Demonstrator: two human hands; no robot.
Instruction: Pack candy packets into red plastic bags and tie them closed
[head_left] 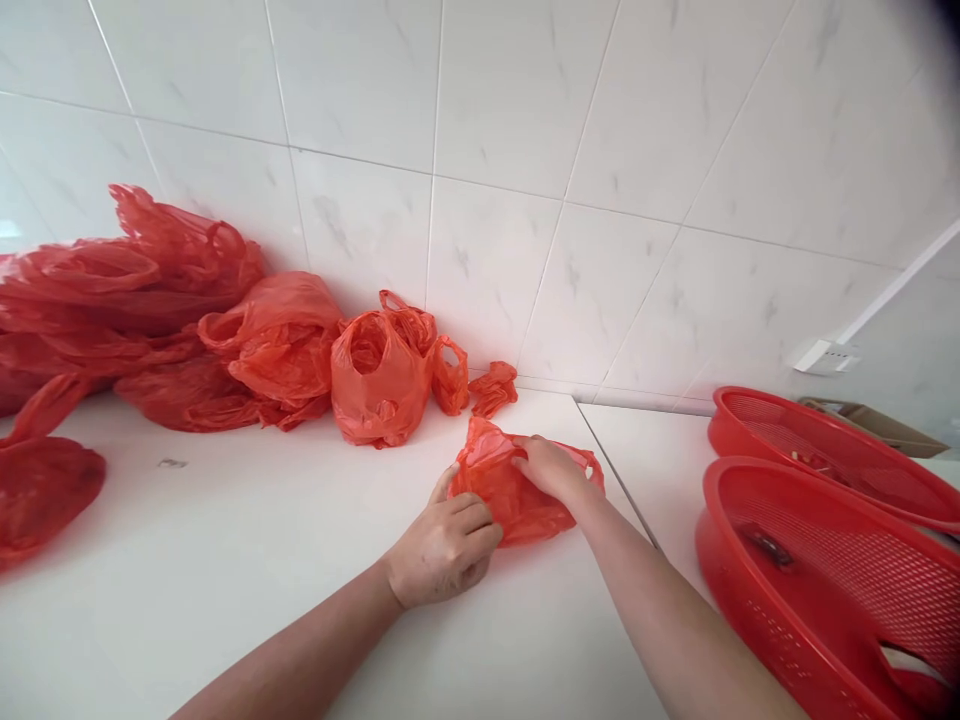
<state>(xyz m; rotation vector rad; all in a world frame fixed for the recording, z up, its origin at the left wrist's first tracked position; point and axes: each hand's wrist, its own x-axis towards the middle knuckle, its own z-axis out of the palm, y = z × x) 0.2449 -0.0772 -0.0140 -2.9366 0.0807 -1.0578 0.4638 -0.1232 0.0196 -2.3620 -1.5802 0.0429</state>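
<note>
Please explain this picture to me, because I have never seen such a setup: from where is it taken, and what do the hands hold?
There is no robot here, only a person working bare-handed. The one camera is worn on the person's head, looking forward and down, so both forearms enter from the bottom. The left hand and right hand are both on one red plastic bag; how firmly each grips it, I cannot tell. The bag is at the white table. More red bags lie farther back, towards the tiled wall. At the right stand two red baskets.
</note>
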